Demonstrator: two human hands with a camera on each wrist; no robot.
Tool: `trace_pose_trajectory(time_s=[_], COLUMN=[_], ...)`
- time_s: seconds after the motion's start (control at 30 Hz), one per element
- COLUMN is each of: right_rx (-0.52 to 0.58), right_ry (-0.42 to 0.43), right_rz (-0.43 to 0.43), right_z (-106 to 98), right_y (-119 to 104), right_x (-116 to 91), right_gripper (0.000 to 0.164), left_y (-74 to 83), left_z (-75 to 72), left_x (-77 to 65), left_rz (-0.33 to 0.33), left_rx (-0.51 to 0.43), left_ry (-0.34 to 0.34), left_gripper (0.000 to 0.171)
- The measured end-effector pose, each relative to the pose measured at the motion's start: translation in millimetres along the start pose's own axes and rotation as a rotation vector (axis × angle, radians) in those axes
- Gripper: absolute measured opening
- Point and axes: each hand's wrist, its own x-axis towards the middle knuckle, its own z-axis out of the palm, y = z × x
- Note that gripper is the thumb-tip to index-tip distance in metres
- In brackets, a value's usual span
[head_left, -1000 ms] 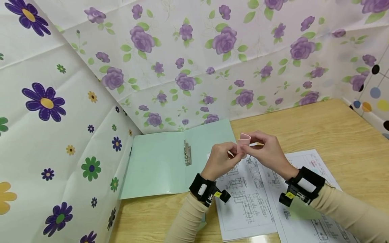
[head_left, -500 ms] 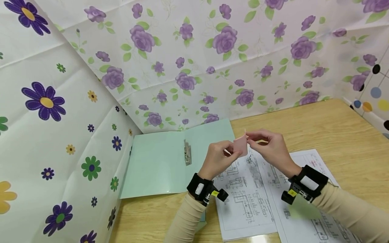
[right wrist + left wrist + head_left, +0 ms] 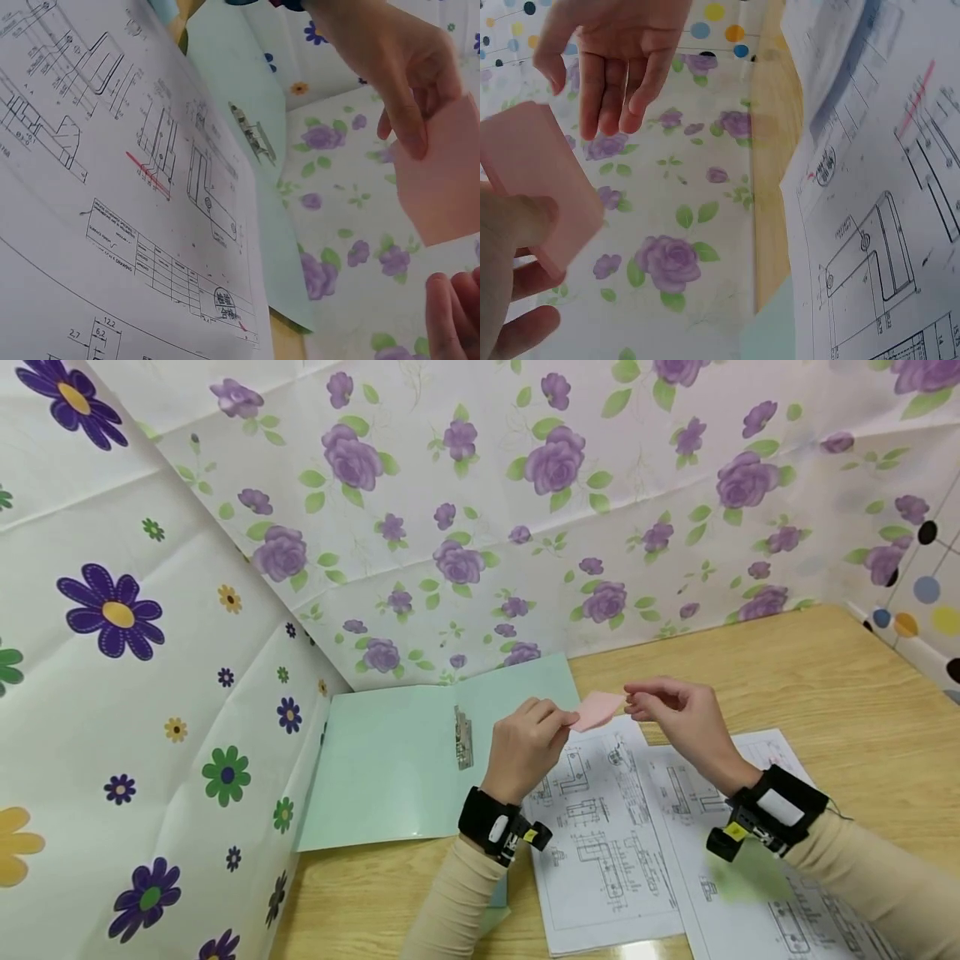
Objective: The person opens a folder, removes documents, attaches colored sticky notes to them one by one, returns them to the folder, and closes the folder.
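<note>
A small pad of pink sticky notes [image 3: 597, 710] is held up over the drawings. My left hand [image 3: 525, 747] pinches its left end between thumb and fingers; the left wrist view shows the thumb flat on the pad [image 3: 544, 176]. Just off the pad's right corner is my right hand [image 3: 686, 718], fingers loosely extended and holding nothing. A gap separates its fingertips from the pad in the left wrist view. Printed technical drawings [image 3: 600, 860] lie in two stacks below the hands.
An open pale green folder [image 3: 382, 760] with a metal clip [image 3: 462, 739] lies at the back left of the wooden table [image 3: 840, 693]. A pale green patch [image 3: 750, 881] shows on the right drawings [image 3: 697, 827]. Flowered sheets [image 3: 480, 502] wall in the back and left.
Both hands were on the pink pad, which was bent into a curve. My right hand has let go and drawn back right; the pad is flatter and tilted, in my left hand alone.
</note>
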Motion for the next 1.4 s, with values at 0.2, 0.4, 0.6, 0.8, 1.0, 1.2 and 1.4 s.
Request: trace_pose_trajectory(time_s=[0.2,0.4,0.6,0.8,1.0,1.2,1.4], right_rx=[0.062,0.062,-0.01,-0.033,-0.032,0.035,0.047], right_ry=[-0.091,-0.195,-0.215,-0.168,-0.037,0.037,0.051], right_rz=[0.117,0.264,0.303,0.272,0.17,0.017,-0.074], right_z=[-6.4,-7.3,-5.3,-6.2,-13.5,-9.1,4.6], right_y=[-1.2,-3.5,-1.9,0.6,4.1,3.9,0.6], right_x=[2.4,8.0,7.1,6.7,7.0,5.9,0.9], right_gripper=[0.051,0.053,0.038,0.038,0.036,0.026,0.019], left_y=[-2.8,0.9,3.9,1.4,-10.7,-15.1,-4.7], left_z=[1.0,1.1,2.9,4.8,4.3,-1.0,3.1], left_x=[1.0,4.0,4.2,-0.7,-13.1,-10.4,-1.9], left_rz=[0.057,0.108,0.107,0.063,-0.249,-0.422,-0.383], left_rx=[0.088,0.098,0.066,0.015,-0.408,-0.768,-0.863], left_ry=[0.067,0.069,0.056,0.021,0.001,-0.043,-0.12], left_gripper=[0.004,0.004,0.011,0.013,0.031,0.037,0.034])
